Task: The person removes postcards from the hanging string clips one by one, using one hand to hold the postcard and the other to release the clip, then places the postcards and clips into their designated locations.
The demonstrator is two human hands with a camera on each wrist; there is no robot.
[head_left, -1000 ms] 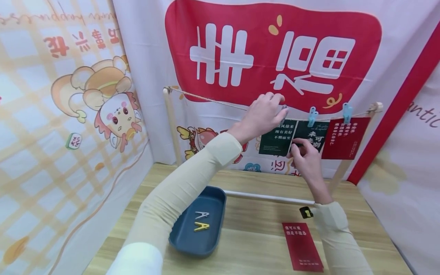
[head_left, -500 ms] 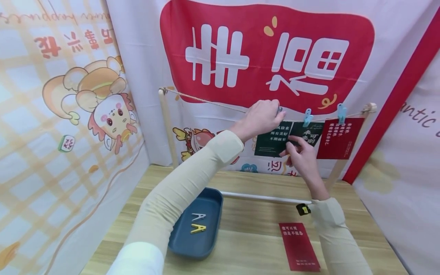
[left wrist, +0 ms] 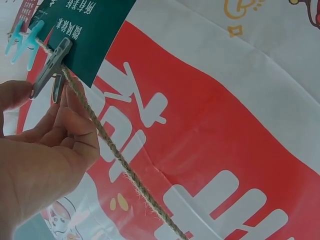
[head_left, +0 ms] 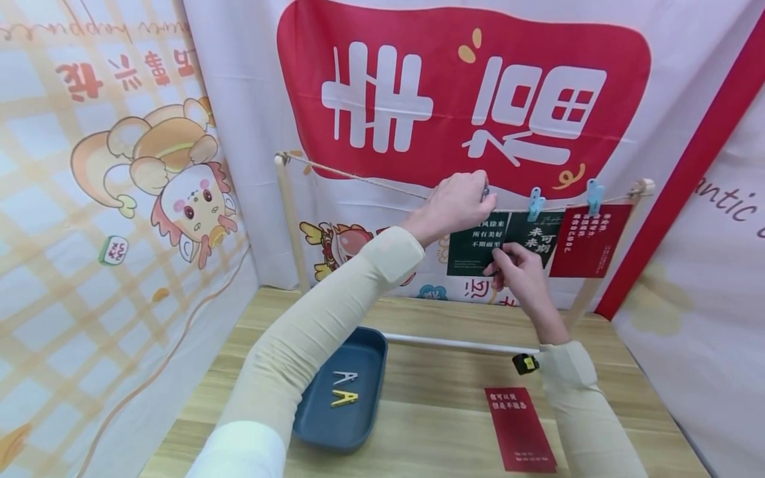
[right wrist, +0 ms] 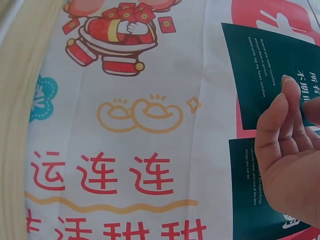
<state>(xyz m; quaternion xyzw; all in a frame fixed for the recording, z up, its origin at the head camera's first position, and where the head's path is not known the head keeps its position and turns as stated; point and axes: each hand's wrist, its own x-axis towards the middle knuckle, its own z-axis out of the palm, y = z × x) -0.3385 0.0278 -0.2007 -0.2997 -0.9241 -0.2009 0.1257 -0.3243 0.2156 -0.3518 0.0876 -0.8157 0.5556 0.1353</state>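
My left hand (head_left: 457, 206) is up at the rope, its thumb and fingers pinching a grey clothespin (left wrist: 52, 62). In the left wrist view the clothespin straddles the twine rope (left wrist: 115, 150) at the top edge of a green card (left wrist: 100, 37) with white writing. That card hangs below the rope in the head view. Lower down, my right hand (head_left: 522, 275) pinches the card near its right edge. Beside it hangs a second green card (head_left: 540, 242) under a light blue clothespin (head_left: 536, 204), partly hidden behind the right hand.
Far right on the rope, a red card (head_left: 588, 242) hangs from another blue clothespin (head_left: 594, 197). A blue tray (head_left: 343, 431) holds a grey-white clothespin (head_left: 345, 378) and a yellow one. On the wooden table lies a red card (head_left: 520, 428), near a small black-and-yellow object (head_left: 526, 363).
The head view has shifted slightly. My right hand has moved a little left and down along the green card's edge. My left hand stays at the rope, its fingers closer round the grey clothespin.
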